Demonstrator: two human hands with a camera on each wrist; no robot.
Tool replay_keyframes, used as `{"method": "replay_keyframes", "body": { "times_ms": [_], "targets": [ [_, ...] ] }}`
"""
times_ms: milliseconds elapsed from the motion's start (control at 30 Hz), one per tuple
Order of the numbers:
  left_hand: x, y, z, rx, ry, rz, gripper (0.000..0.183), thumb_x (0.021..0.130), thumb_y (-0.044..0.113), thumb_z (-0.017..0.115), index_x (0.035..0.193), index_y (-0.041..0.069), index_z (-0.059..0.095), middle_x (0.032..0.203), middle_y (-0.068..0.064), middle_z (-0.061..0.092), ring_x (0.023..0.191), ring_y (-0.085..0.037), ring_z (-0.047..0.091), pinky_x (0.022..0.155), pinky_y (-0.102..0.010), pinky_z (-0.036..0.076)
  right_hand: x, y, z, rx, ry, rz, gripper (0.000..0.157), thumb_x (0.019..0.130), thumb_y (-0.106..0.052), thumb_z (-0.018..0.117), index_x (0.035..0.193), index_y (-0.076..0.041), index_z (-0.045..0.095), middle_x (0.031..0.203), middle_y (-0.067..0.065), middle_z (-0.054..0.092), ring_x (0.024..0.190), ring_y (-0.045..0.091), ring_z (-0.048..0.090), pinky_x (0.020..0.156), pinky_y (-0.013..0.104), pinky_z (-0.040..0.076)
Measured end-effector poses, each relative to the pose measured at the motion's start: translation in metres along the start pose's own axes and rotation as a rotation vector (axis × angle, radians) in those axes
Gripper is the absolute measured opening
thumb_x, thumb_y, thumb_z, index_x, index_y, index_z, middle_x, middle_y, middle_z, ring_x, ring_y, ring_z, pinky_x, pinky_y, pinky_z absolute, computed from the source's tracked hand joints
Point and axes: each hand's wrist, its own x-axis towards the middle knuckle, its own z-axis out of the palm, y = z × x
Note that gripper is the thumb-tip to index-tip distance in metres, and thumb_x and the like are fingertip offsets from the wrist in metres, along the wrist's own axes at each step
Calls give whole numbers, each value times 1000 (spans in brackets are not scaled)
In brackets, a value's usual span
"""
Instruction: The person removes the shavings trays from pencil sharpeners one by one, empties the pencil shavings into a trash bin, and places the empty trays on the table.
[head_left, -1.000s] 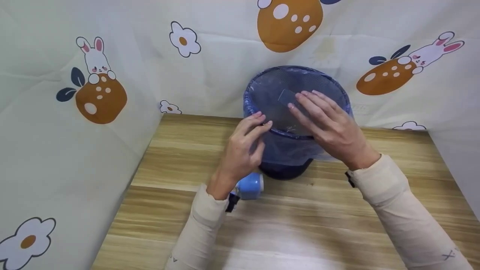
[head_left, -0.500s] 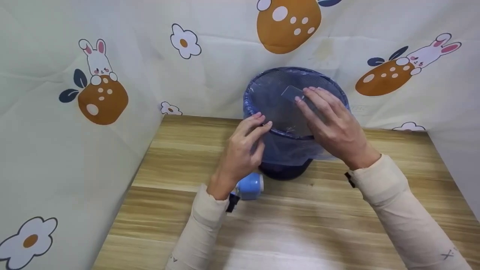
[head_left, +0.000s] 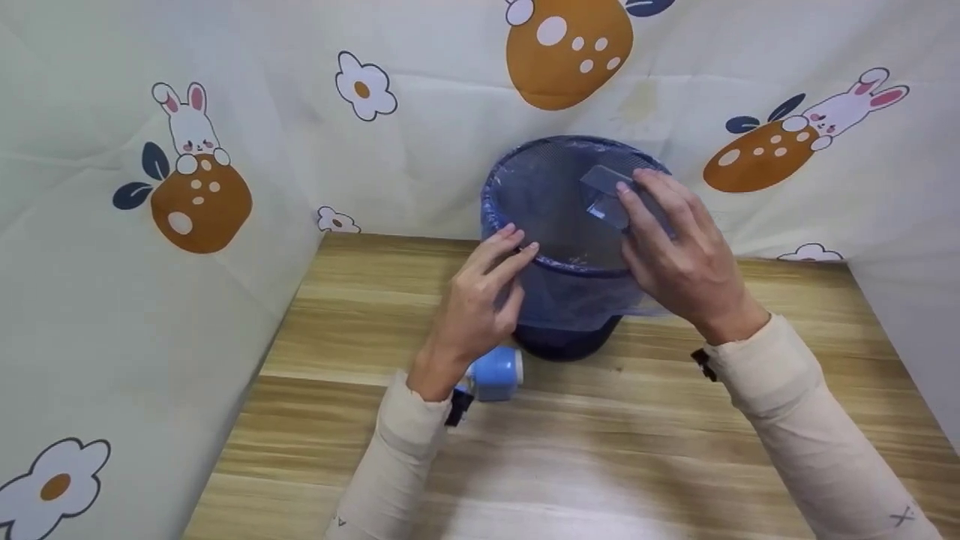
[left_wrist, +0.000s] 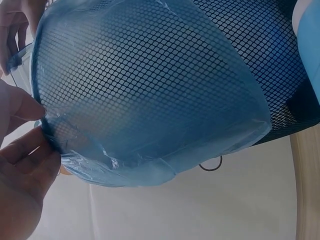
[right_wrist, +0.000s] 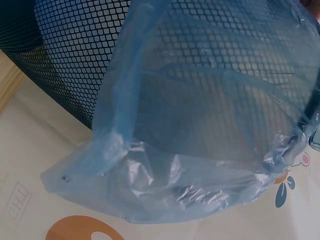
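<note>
A dark mesh trash bin (head_left: 566, 345) stands against the back wall, lined with a translucent blue plastic bag (left_wrist: 150, 115) folded over its rim. My left hand (head_left: 480, 296) holds the bin's near-left rim, thumb outside and fingertips over the edge; the left wrist view shows this hand (left_wrist: 22, 175) pinching the bag there. Over the bin's mouth, my right hand (head_left: 682, 255) grips a clear, box-shaped plastic piece (head_left: 602, 187) between thumb and fingers. In the right wrist view the bag (right_wrist: 200, 125) covers most of the picture and hides the right hand's grip.
A light-blue cylindrical object (head_left: 496, 373) with a white end lies on the wooden table (head_left: 600, 465) beside the bin's base, partly behind the left wrist. Printed cloth walls (head_left: 420, 150) with rabbits and flowers enclose the table at the back and sides.
My right hand has shifted slightly right and tilted the clear plastic piece, so that its box-like sides now show. The left hand stays at the rim.
</note>
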Motion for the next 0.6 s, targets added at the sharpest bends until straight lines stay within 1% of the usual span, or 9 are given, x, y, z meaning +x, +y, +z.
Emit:
{"method": "replay_keyframes", "body": {
  "times_ms": [167,267,367,467,600],
  "targets": [
    [0,0,-1,28,-6,-2,37,88,-4,60,124,2,68,131,-17,62,132,-27,52,113,-32,39,-3,0,-5,70,-5,55,56,76,4,73,130,3,59,131,25,55,119,44,54,110,41,42],
    [0,-1,-1,20,-11,0,38,88,-4,60,125,1,68,132,-17,62,133,-27,51,113,-32,40,-5,0,-8,104,2,87,59,74,4,75,131,3,58,132,25,54,120,43,53,111,41,41],
    [-1,-1,-1,13,-8,10,40,88,-4,59,126,1,66,132,-17,61,133,-27,51,112,-32,40,-7,1,-11,122,-2,113,63,73,4,77,132,3,57,133,24,53,121,43,51,112,40,40],
    [-1,-2,0,9,-4,23,42,88,-5,58,129,2,65,132,-17,61,133,-28,51,112,-33,41,-9,1,-16,120,-12,138,65,72,3,78,133,3,56,133,24,53,121,43,51,113,36,39],
    [-1,-2,0,14,-1,42,45,88,-6,58,132,2,62,133,-17,61,133,-29,51,112,-34,41,-11,0,-21,137,4,188,65,72,2,79,133,3,56,132,24,53,121,41,50,113,35,39]
  ]
}}
